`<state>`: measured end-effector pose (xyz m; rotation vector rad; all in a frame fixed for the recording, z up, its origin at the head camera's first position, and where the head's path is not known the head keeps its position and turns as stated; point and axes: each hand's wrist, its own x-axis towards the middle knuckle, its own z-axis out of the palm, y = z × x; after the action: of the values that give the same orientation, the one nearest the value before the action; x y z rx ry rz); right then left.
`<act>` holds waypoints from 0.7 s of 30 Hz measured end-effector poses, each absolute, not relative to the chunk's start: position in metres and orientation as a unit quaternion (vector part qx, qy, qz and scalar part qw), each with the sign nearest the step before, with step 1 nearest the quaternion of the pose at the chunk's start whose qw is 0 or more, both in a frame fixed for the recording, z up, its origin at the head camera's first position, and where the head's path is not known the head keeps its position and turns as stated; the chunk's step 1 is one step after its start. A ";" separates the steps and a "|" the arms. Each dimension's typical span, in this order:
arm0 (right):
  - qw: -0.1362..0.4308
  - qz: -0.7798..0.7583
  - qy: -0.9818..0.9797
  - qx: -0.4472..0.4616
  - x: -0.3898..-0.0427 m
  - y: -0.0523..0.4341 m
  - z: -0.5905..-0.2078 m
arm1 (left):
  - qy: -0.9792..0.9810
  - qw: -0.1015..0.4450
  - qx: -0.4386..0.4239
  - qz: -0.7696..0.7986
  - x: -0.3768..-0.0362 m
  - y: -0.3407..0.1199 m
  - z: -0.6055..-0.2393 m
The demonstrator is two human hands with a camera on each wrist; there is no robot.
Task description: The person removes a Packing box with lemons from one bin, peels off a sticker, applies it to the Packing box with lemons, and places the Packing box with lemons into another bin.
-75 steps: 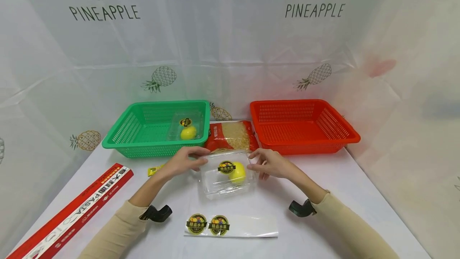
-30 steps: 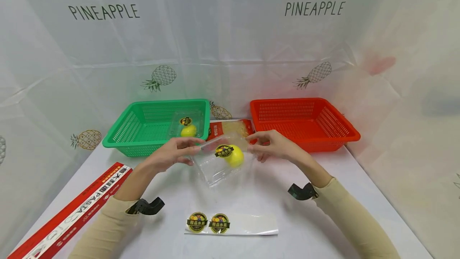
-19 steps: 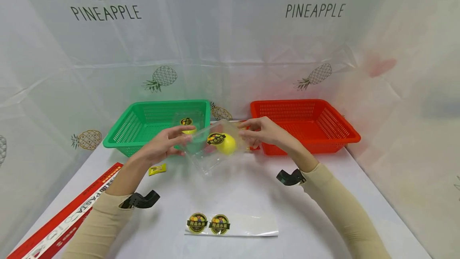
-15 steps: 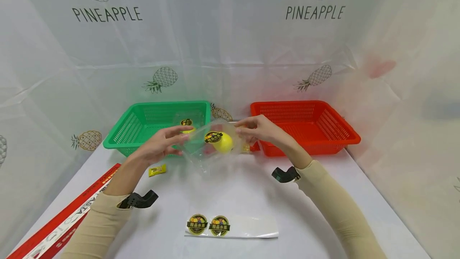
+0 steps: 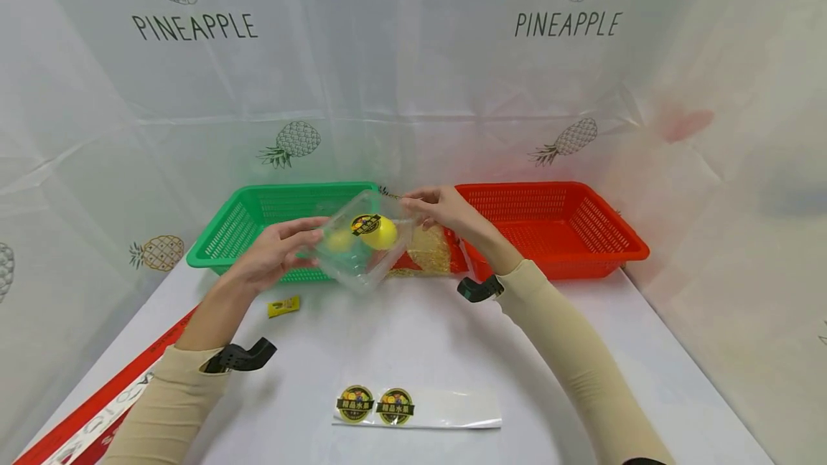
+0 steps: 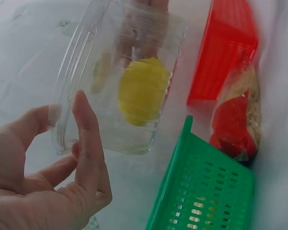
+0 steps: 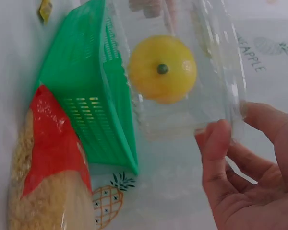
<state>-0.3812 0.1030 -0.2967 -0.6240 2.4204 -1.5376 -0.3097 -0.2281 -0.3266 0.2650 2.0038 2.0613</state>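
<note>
I'm holding the clear box [image 5: 358, 246] up off the table [image 5: 426, 336] between both hands, right over the near edge of the green basket [image 5: 232, 232]. My left hand [image 5: 274, 257] is gripping its left end, thumb and fingers curled loosely round the rim; in the left wrist view my thumb is lying along the box's side. My right hand [image 5: 439, 208] is pinching the far right corner, fingertips closed on the plastic edge (the palm itself isn't touching). Inside the box a lemon [image 5: 380, 233] is sitting, and a round dark sticker [image 5: 365, 224] is showing on the lid just beside it. The box is tilting, its near end lower.

Through the clear plastic I'm glimpsing a second yellow fruit [image 5: 339, 240] in the green basket; I can't tell how it is packed. The red basket [image 5: 549, 224] is standing well apart to the right, showing only its own mesh. Between the two baskets a pasta bag [image 5: 431, 255] is lying on the table. Nearer me a strip with two stickers [image 5: 416, 406] is lying flat, a small yellow packet [image 5: 284, 306] is sitting near my left forearm, and a long red box [image 5: 97, 418] is running off at the left.
</note>
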 end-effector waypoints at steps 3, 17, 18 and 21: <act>0.102 -0.549 0.805 -0.203 -0.386 0.094 -0.296 | 0.686 0.112 0.086 0.714 -0.309 -0.233 -0.325; 0.096 -0.641 0.736 -0.197 -0.400 0.050 -0.310 | 0.649 0.068 0.050 0.756 -0.306 -0.265 -0.320; 0.099 -0.642 0.734 -0.198 -0.399 0.047 -0.310 | 0.645 0.065 0.049 0.759 -0.306 -0.268 -0.320; 0.115 -0.655 0.720 -0.198 -0.397 0.035 -0.312 | 0.637 0.054 0.048 0.768 -0.306 -0.276 -0.320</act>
<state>-0.3969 0.0349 -0.3119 -0.5806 2.1087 -1.9196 -0.3064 -0.2764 -0.3196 0.1446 1.9354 2.3324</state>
